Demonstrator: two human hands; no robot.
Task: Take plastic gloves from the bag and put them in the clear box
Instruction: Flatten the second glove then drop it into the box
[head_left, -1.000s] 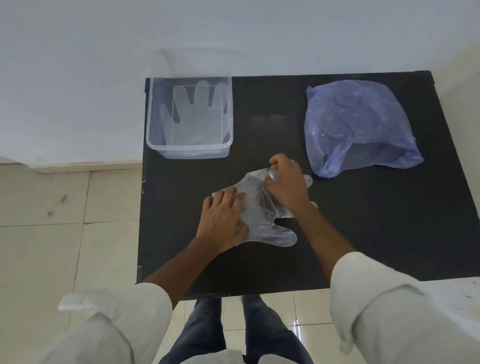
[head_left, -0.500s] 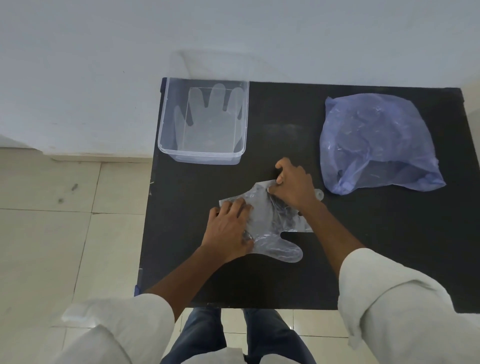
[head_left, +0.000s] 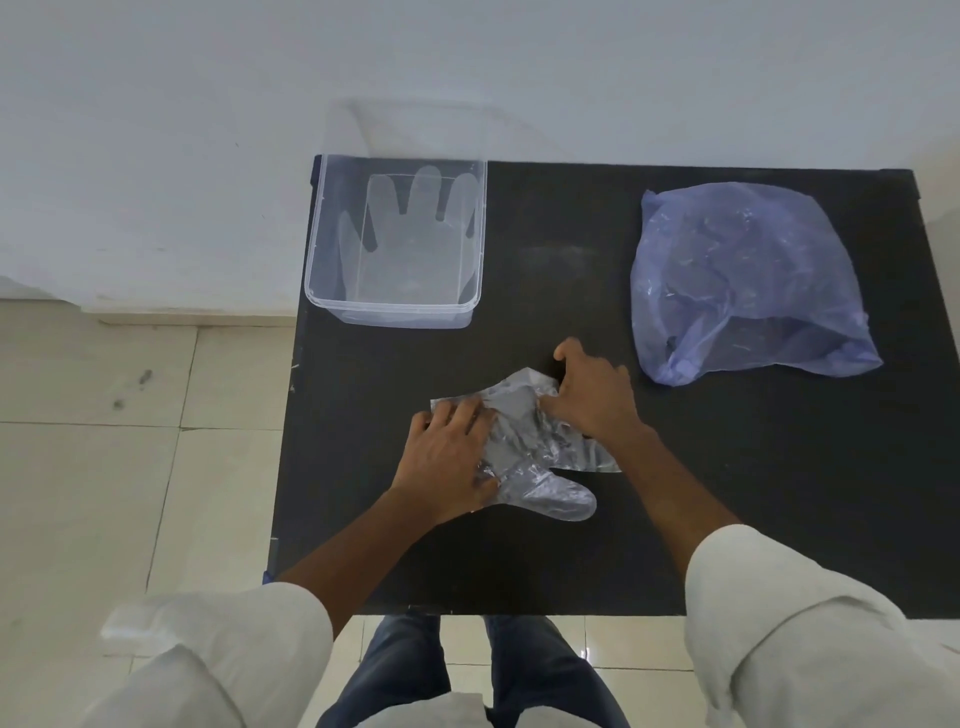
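Observation:
A crumpled clear plastic glove (head_left: 530, 447) lies on the black table (head_left: 727, 493), its thumb pointing toward the near right. My left hand (head_left: 449, 462) presses flat on the glove's left part. My right hand (head_left: 592, 395) pinches the glove's far right part, covering its fingers. The clear box (head_left: 332, 301) stands at the table's far left corner with another clear glove (head_left: 410, 244) flat inside it. The blue plastic bag (head_left: 743, 275) lies at the far right, its mouth facing the near side.
The table's left edge drops to a tiled floor (head_left: 104, 467). A white wall (head_left: 467, 78) runs behind the table. My legs (head_left: 467, 675) stand at the near edge.
My right hand has folded the glove's finger end leftward, bunching the plastic. My left hand stays pressed on the glove. The view shifted slightly.

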